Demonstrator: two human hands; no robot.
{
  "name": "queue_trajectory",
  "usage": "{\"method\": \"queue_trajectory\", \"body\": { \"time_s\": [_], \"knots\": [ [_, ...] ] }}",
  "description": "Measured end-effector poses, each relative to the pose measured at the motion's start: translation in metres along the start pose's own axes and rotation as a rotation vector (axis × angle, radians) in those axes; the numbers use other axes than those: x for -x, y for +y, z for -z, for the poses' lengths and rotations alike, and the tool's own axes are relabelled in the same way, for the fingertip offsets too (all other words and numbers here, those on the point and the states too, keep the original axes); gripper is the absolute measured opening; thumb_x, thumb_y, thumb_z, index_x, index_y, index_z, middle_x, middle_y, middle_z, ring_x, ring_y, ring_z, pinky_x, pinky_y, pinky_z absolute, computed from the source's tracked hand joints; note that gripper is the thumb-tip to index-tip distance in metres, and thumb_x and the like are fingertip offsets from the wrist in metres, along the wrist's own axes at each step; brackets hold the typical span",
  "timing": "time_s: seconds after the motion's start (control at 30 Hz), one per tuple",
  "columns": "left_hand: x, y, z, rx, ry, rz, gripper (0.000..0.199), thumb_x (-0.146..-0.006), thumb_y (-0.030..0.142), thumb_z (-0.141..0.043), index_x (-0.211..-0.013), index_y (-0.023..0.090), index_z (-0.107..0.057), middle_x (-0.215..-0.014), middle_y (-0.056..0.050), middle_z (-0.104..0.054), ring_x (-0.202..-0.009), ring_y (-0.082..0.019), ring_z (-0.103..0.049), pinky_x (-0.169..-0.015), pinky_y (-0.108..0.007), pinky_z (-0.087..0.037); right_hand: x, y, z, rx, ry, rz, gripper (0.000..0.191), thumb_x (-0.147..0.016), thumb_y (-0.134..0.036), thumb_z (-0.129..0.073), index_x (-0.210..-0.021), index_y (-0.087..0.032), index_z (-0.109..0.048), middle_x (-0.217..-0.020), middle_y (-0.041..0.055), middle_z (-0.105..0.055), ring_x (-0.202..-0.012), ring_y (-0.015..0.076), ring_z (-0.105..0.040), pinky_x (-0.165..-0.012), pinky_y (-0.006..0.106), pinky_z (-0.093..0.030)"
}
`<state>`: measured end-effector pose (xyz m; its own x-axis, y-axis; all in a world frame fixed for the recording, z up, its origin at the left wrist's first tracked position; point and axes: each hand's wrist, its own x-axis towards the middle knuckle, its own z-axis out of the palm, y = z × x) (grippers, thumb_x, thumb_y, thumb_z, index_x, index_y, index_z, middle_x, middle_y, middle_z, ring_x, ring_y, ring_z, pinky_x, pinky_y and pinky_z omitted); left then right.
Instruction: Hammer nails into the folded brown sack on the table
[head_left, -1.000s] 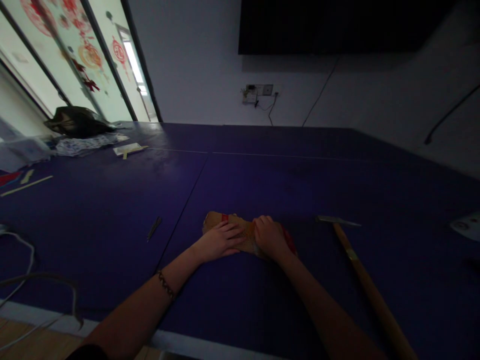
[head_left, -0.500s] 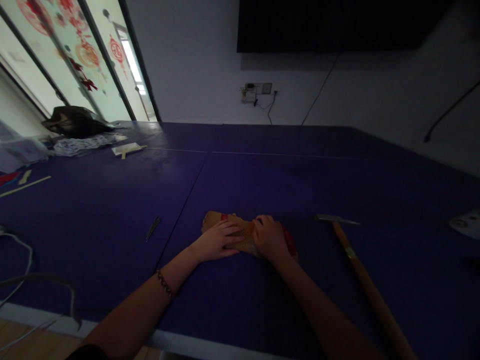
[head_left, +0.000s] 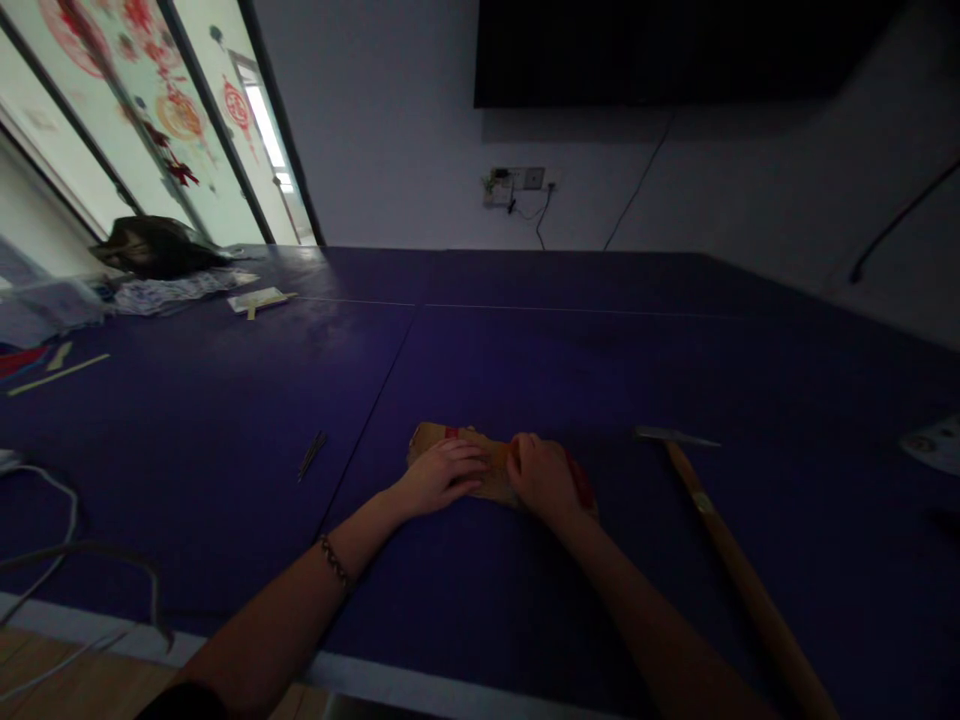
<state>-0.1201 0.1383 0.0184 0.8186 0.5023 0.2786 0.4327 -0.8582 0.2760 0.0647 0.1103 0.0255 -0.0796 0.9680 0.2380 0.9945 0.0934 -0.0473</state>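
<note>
A flattened brown piece, apparently cardboard [head_left: 429,436] with red patches, lies on the blue table in front of me. My left hand [head_left: 442,474] rests flat over its left half, fingers stretched out and slightly apart. On its right part, my right hand [head_left: 544,475] has its fingers curled down and gripping the piece. The fingertips of that hand are partly hidden. To the right lies a hammer with a wooden handle [head_left: 739,560] and a narrow metal head.
Several thin dark nails or pins [head_left: 312,456] lie to the left. White cables [head_left: 71,510] loop over the left front edge. A black bag [head_left: 154,247], a small white tray [head_left: 259,299] and yellow strips [head_left: 60,374] are further left. A white object [head_left: 934,443] sits at the right.
The left hand's fingers have drawn slightly closer together on the brown piece. The right hand keeps its grip, and the whole view has shifted a little.
</note>
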Motion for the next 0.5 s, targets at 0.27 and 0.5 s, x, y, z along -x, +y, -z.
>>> {"method": "queue_trajectory", "body": {
  "time_s": [0.27,0.5],
  "knots": [
    [-0.003,0.014,0.005,-0.126,-0.080,0.193,0.037,-0.080,0.036,-0.051,-0.113,0.021,-0.049,-0.117,-0.008,-0.050,-0.104,-0.027,-0.042,-0.080,-0.043,-0.039,0.005,-0.009,0.013,0.001,-0.035,0.072,0.019,-0.083,-0.019,-0.037,-0.076,-0.016,-0.054,-0.077,0.0087,-0.064,-0.069,0.0191,-0.060,-0.054,0.026,-0.034],
    [0.000,0.004,0.039,-0.102,0.010,0.303,0.026,-0.078,0.032,-0.054,-0.100,0.017,-0.057,-0.105,-0.007,-0.056,-0.098,-0.020,-0.050,-0.085,-0.032,-0.041,0.005,-0.013,0.008,0.023,-0.125,0.136,0.019,-0.082,-0.022,-0.040,-0.074,-0.018,-0.057,-0.074,0.0054,-0.067,-0.064,0.0184,-0.062,-0.048,0.026,-0.030]
  ]
}}
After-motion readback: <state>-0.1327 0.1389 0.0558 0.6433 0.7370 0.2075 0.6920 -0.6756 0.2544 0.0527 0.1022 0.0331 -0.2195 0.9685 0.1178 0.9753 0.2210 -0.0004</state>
